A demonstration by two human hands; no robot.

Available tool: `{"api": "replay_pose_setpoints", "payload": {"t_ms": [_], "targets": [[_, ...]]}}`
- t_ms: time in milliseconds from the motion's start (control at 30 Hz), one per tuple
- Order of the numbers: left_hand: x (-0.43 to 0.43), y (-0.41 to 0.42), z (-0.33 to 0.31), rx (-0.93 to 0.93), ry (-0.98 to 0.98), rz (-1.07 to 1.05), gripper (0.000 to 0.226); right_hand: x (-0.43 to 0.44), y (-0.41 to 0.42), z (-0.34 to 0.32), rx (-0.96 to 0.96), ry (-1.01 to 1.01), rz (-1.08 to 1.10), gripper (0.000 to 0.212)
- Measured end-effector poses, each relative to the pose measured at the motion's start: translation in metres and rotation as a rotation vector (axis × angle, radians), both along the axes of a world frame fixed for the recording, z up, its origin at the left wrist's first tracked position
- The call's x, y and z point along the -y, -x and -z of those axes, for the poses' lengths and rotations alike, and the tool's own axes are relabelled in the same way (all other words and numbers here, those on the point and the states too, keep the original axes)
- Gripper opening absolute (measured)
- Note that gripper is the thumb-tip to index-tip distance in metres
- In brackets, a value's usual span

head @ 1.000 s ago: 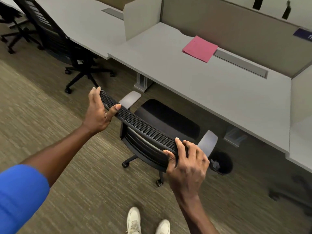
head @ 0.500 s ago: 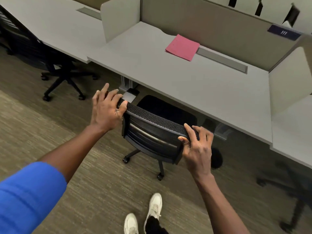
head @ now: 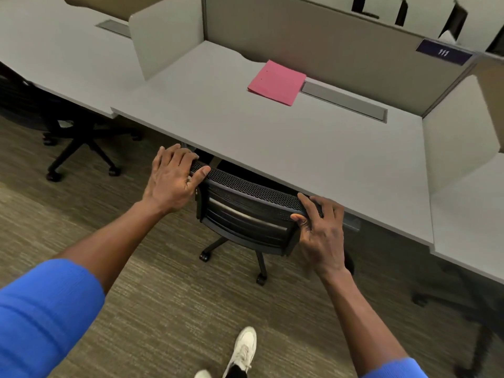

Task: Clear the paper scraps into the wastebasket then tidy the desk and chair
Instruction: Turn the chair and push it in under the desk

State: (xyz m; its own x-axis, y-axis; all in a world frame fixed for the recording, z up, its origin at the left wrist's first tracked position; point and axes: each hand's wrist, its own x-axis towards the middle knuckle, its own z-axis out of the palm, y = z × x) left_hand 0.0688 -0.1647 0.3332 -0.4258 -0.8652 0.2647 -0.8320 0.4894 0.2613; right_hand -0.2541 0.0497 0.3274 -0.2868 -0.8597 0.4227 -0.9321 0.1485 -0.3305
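Observation:
A black mesh-backed office chair (head: 245,211) stands at the grey desk (head: 272,143), its seat hidden under the desktop. My left hand (head: 171,181) rests over the left end of the backrest's top edge, thumb along the front. My right hand (head: 321,227) grips the right end of that edge. A pink folder (head: 276,81) lies flat near the back of the desk. A sliver of the black wastebasket (head: 350,264) shows just right of my right wrist, mostly hidden.
Grey divider panels (head: 163,36) fence the desk at the left, back and right. Another black chair (head: 76,137) stands under the neighbouring desk at left, and a dark chair base (head: 463,304) sits at right. My white shoe (head: 242,350) is on the carpet below.
The chair has rolled forward under the desk with both hands on its backrest; the seat and armrests have gone out of sight, and the wastebasket is now nearly covered by my right hand.

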Motion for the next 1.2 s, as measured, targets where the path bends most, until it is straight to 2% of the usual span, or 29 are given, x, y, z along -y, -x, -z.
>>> {"api": "replay_pose_setpoints", "payload": {"t_ms": [400, 1200], "targets": [[0.051, 0.046, 0.022, -0.083, 0.159, -0.027, 0.058, 0.045, 0.046, 0.003, 0.008, -0.020, -0.019, 0.048], [0.105, 0.059, 0.011, -0.092, 0.098, 0.051, 0.067, 0.081, 0.036, -0.003, 0.063, 0.018, 0.057, 0.048]]}}
